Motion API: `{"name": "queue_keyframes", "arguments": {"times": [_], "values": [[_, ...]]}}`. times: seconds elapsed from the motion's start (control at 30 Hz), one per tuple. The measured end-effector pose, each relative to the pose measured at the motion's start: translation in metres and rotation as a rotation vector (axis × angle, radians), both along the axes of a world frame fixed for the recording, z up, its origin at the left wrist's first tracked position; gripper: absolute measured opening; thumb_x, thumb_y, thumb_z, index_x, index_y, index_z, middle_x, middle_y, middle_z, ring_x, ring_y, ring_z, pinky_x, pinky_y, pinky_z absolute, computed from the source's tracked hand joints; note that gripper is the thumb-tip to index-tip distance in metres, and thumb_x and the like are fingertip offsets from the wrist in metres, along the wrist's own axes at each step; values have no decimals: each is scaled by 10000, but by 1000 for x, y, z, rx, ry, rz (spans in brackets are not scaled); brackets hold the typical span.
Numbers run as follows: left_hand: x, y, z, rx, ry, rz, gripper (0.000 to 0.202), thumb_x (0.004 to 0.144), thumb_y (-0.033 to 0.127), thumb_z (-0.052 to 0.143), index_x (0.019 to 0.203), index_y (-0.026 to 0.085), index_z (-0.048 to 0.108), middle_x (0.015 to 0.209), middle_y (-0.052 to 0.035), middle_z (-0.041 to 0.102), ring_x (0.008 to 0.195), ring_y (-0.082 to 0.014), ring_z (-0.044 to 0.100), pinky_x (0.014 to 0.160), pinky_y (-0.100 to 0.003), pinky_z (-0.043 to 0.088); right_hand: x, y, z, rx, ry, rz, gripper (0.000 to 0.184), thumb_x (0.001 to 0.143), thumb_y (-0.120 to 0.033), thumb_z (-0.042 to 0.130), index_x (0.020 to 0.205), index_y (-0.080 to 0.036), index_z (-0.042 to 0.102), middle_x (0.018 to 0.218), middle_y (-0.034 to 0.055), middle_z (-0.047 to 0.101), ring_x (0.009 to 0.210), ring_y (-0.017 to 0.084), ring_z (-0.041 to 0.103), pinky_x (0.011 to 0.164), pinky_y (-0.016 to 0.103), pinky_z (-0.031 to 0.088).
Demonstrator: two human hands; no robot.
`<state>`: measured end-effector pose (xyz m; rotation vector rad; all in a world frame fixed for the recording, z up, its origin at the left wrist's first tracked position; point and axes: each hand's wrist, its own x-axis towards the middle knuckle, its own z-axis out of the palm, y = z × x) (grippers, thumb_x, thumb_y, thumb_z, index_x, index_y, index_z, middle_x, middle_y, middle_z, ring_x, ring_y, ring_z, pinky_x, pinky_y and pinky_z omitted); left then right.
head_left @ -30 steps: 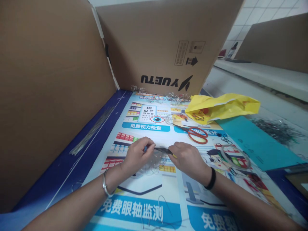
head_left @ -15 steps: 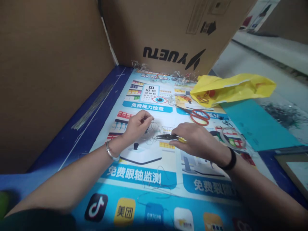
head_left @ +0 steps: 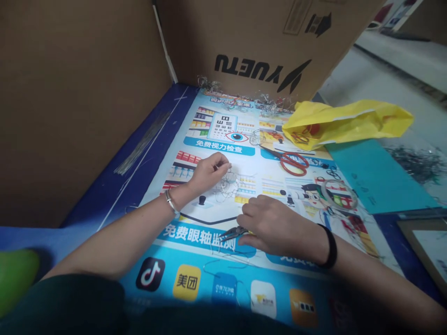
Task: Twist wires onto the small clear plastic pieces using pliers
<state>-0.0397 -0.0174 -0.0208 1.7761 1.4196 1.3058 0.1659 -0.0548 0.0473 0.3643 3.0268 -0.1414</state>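
My left hand (head_left: 212, 171), closed in a pinch, holds a tangle of thin bent wire (head_left: 228, 185) over the printed sheet (head_left: 240, 163). Wrapped round a pair of pliers (head_left: 235, 231) is my right hand (head_left: 267, 222), lower and to the right. The dark jaws of the pliers point left; the handles are mostly hidden in the palm. Just by the jaws, loose wire pieces (head_left: 223, 267) lie on the sheet. Red-handled scissors (head_left: 293, 163) rest beyond my right hand, blades toward the upper left.
Cardboard walls (head_left: 258, 42) stand behind and at the left. A yellow bag (head_left: 349, 123) lies at the back right near a wire coil (head_left: 338, 194). Straight wires (head_left: 143, 144) lie in a bundle on the blue surface at left. Wire tangles (head_left: 272, 104) line the back.
My right hand has brought the pliers down toward me, away from the wire tangle to the loose wires. My left hand keeps holding the tangle. The view has shifted slightly.
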Motion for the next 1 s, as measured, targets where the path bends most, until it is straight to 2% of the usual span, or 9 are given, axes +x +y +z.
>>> {"name": "queue_keyframes", "arguments": {"times": [0.23,0.4,0.47,0.8,1.0], "values": [[1,-3,7,28,18,-20,80,814,195,529,738,176,545,650,23,515,604,-96,473,564,-223,393,-10,-7,-13,84,62,27,270,863,-418,524,803,-160,575,754,59,578,754,194,481,651,319,269],[1,-4,9,23,27,-22,69,814,183,529,748,171,548,649,27,511,608,-93,477,568,-220,390,-17,-11,-14,171,77,141,179,921,-179,422,822,-157,570,761,51,577,714,177,469,635,332,246],[2,-4,8,24,23,-24,67,815,180,528,753,172,550,649,29,511,607,-92,475,573,-220,393,-19,-12,-13,189,69,168,179,916,-135,415,831,-155,571,757,50,578,707,175,468,624,331,240],[2,-5,9,5,8,-86,69,820,202,535,765,173,565,677,15,549,598,-93,479,535,-213,391,-16,-9,-21,193,134,138,184,917,-141,412,821,-165,567,726,39,576,675,162,450,603,327,229],[1,-7,9,64,75,-179,92,832,210,518,815,172,600,739,-14,615,665,-114,540,622,-240,443,-5,14,-20,219,341,-42,248,911,-322,447,788,-174,603,692,35,582,682,172,467,623,322,284]]}}
